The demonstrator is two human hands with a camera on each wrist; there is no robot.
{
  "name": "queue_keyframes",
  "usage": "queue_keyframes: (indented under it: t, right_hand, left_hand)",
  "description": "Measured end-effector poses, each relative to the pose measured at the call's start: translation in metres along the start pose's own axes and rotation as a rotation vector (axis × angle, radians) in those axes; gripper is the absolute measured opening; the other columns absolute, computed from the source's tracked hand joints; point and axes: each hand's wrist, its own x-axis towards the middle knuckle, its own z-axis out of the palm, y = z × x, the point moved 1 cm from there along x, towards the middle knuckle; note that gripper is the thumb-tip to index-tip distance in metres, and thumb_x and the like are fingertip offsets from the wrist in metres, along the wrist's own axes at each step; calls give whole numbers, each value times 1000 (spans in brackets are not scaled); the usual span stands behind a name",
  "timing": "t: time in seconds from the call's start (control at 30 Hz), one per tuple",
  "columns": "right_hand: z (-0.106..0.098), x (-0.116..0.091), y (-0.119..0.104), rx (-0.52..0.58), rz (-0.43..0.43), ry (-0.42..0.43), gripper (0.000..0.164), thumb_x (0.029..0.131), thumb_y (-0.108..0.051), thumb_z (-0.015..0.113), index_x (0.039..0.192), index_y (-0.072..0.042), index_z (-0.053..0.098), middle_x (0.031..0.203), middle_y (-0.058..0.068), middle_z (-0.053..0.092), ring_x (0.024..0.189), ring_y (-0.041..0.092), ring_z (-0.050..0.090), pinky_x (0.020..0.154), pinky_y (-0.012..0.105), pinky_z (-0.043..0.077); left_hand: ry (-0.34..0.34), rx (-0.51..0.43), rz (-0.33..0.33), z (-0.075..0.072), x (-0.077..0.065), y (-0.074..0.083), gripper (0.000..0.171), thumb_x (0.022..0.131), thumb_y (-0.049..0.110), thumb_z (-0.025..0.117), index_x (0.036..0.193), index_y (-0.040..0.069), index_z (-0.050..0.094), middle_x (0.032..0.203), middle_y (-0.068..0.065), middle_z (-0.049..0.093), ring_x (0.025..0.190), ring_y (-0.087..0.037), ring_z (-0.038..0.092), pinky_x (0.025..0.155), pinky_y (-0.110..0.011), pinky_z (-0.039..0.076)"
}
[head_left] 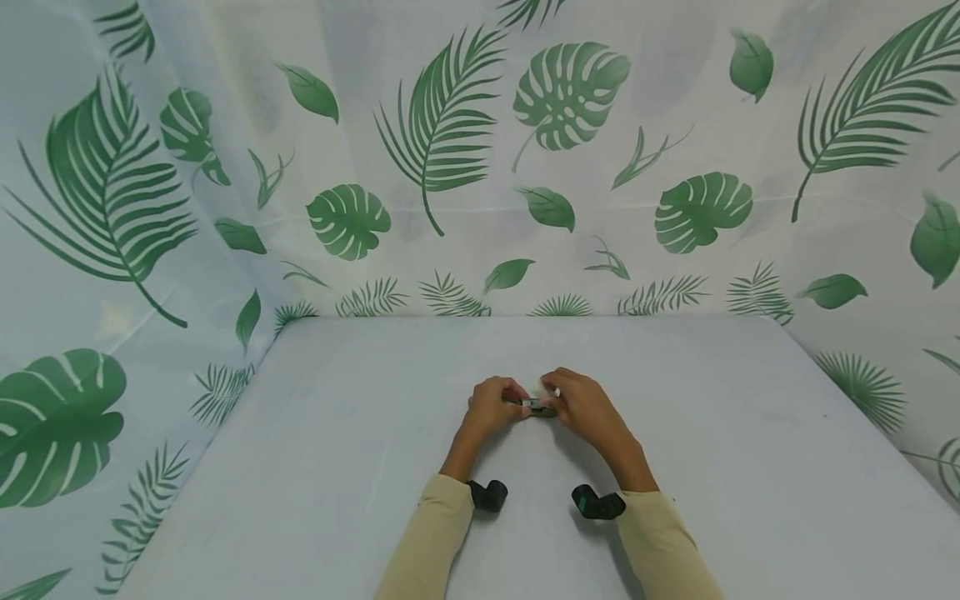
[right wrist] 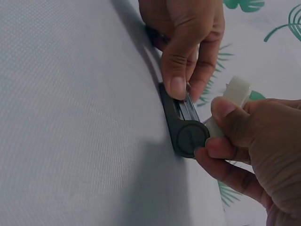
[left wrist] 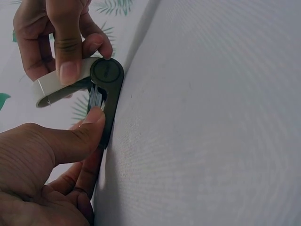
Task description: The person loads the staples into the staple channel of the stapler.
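A small stapler [head_left: 538, 409] is held between both hands just above or on the white table. In the left wrist view, its dark green base [left wrist: 113, 101] stands along the tabletop, with a round hinge at one end. The white top arm [left wrist: 49, 89] is swung wide away from the base, and a metal rail [right wrist: 188, 110] shows between them. My left hand [head_left: 493, 408] pinches the base and rail at the end away from the hinge. My right hand [head_left: 588, 410] grips the white arm, thumb on it, fingertips by the hinge.
The white table [head_left: 315, 467] stretches around both hands. Leaf-printed curtains [head_left: 465, 250] hang behind it and at both sides. Black wrist cameras [head_left: 491, 497] sit at each sleeve cuff, low over the table.
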Motion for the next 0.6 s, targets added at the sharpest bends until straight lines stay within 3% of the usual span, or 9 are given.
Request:
queue_keyframes:
  t: [0.33, 0.5, 0.6]
  right_hand:
    - [6, 2, -5, -51, 5, -23, 26, 81, -12, 79, 104, -2, 71, 94, 7, 66, 76, 18, 62, 69, 36, 53]
    - [6, -1, -8, -36, 60, -47, 28, 83, -16, 78, 107, -4, 71, 96, 7, 65, 75, 16, 58, 68, 36, 51]
    - [6, -1, -6, 21, 130, -65, 31, 85, -20, 77, 112, -6, 71, 101, 9, 66, 73, 15, 57, 68, 36, 50]
  left_hand:
    - [-4, 22, 17, -1, 1, -1, 20, 77, 17, 84, 92, 10, 72, 93, -4, 75, 96, -22, 67, 91, -50, 44]
    - [-64, 18, 11, -3, 0, -1, 27, 79, 21, 83, 100, 8, 72, 99, -4, 75, 102, -23, 65, 95, -51, 43]
    - [-133, -1, 56, -6, -1, -3, 40, 81, 25, 81, 115, 8, 68, 110, -7, 71, 109, -23, 63, 98, -48, 44]
